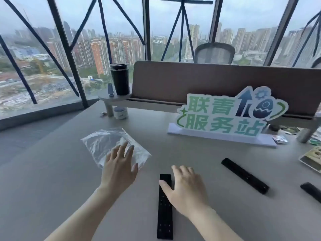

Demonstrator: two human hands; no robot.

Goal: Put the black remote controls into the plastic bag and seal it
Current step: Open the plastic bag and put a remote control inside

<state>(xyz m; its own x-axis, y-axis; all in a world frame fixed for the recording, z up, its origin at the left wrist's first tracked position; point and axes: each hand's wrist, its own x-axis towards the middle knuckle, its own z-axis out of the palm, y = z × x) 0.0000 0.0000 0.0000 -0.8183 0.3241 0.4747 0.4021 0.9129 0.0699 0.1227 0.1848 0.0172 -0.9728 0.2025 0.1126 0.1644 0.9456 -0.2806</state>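
A clear plastic bag point(111, 145) lies flat on the grey desk, left of centre. My left hand point(119, 166) hovers over its near edge with fingers spread, holding nothing. A long black remote point(164, 213) lies lengthwise near the front. My right hand point(185, 189) is above its far end, fingers apart, thumb across the remote; no grip is visible. A second black remote point(245, 175) lies slanted to the right. The end of a third point(311, 190) shows at the right edge.
A white and green standing sign point(225, 115) stands behind the remotes. A brown desk divider point(208, 80) runs across the back, with a black tumbler point(120, 79) on a small shelf and a small jar point(120, 112) below. Papers and packets point(312, 153) clutter the right edge.
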